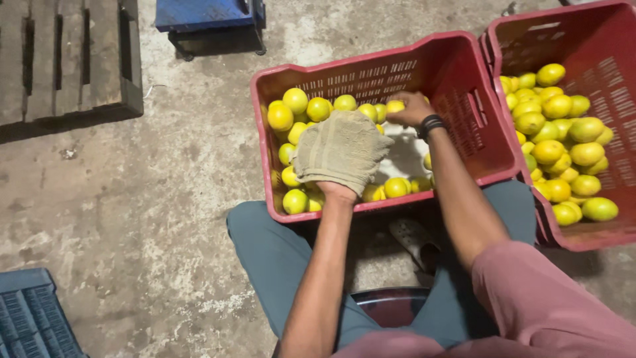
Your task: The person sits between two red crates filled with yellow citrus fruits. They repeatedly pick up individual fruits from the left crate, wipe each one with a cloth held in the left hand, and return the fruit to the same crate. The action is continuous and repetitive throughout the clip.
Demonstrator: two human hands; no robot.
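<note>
Your right hand [411, 108] closes around a round yellow-green fruit [395, 106]; it looks firm and smooth, so cup it. Your left hand [336, 190] holds a soft beige cloth [341, 149].

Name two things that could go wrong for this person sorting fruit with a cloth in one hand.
1. The cloth drapes over the left hand and hides fruit beneath, so a piece could be missed or knocked.
2. The red crate looks tilted against the knees; it might slip while the right hand closes its grip on a yellow fruit at the far side.
</note>
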